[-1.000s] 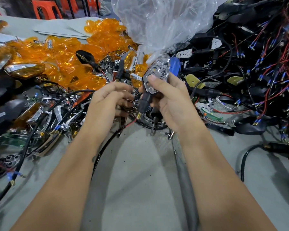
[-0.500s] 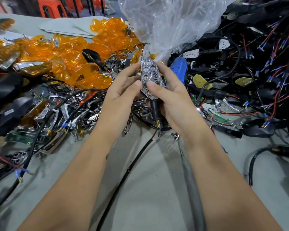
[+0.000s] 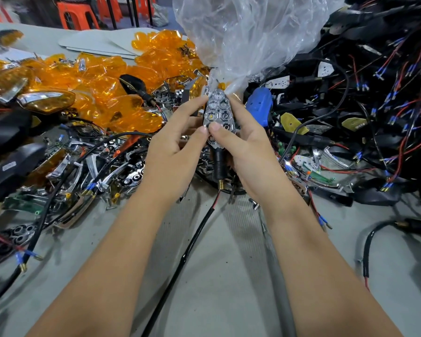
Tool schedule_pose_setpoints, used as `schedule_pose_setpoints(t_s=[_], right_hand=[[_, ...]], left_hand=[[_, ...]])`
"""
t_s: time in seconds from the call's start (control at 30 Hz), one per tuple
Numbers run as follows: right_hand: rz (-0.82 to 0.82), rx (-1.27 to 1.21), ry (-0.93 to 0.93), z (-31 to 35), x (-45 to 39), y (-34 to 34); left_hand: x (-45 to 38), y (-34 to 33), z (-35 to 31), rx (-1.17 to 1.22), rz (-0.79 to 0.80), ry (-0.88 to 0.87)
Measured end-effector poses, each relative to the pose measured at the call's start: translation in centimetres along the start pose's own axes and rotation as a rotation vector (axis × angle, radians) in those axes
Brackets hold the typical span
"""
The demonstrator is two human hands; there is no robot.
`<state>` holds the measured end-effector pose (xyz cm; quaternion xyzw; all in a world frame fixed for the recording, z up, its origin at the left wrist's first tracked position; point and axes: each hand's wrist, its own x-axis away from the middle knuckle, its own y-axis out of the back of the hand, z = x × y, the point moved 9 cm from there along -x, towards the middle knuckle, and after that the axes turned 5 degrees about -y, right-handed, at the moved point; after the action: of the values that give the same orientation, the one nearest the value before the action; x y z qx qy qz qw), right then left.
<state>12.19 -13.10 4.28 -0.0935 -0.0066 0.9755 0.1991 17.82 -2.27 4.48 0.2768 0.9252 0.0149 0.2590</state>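
A small chrome LED reflector unit (image 3: 217, 110) with several round cups stands upright between both hands above the table. My left hand (image 3: 174, 152) holds its left edge, thumb on the lower front. My right hand (image 3: 246, 147) grips its right side, thumb pressing the lower front next to the left thumb. A black stem (image 3: 218, 164) with a brass thread hangs below the unit. From it a black cable (image 3: 192, 242) with a red wire trails down across the grey table (image 3: 229, 288) toward me.
A heap of orange lenses (image 3: 102, 93) lies at the back left, chrome reflectors and circuit boards (image 3: 88, 171) at the left. A clear plastic bag (image 3: 248, 37) rises behind the hands. Black housings with red and blue wires (image 3: 374, 105) pile up right. Orange stools (image 3: 78, 18) stand behind.
The reflector unit has turned upright to face me and risen a little. My left hand came off the parts below and took hold of its left edge.
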Motion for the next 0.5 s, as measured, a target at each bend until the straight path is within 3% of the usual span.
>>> schedule_pose_setpoints(t_s=[0.5], right_hand=[[0.049, 0.16, 0.109, 0.37, 0.03, -0.45]], left_hand=[[-0.52, 0.11, 0.52, 0.156, -0.061, 0.065]])
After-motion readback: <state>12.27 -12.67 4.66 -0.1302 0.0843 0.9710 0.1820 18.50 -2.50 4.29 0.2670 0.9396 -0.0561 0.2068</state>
